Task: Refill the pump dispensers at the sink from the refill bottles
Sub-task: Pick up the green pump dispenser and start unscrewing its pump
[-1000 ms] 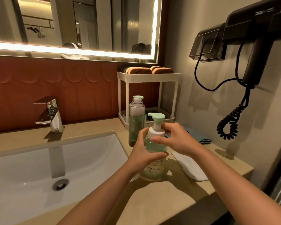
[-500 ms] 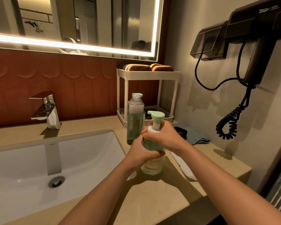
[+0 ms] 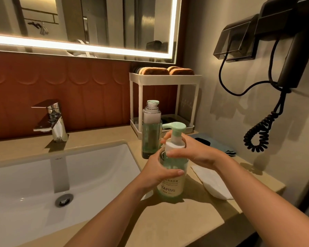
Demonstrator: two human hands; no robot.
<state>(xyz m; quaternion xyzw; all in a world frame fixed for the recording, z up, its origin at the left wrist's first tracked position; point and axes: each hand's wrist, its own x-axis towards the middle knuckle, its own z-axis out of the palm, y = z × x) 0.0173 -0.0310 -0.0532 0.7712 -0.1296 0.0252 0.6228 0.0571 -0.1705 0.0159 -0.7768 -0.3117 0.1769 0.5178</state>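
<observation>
My left grip [image 3: 160,173] clamped round pump dispenser [image 3: 169,188], upright on bench [image 3: 168,229]; right grip [image 3: 194,152] curled on its collar. Brace body, twist collar level; avoid knocking open refill bottle [image 3: 151,132] behind

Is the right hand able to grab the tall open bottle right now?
Probably not yet: the right hand is busy gripping the collar of the pump dispenser. Freed, it looks close enough to the refill bottle just behind.

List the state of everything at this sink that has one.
pump dispenser, upright on the counter, pump head on
left hand, grips the dispenser's body
right hand, grips the pump collar
refill bottle, upright, part full
faucet, off, no water running
mirror light, on
hair dryer, hung in its wall holder
</observation>
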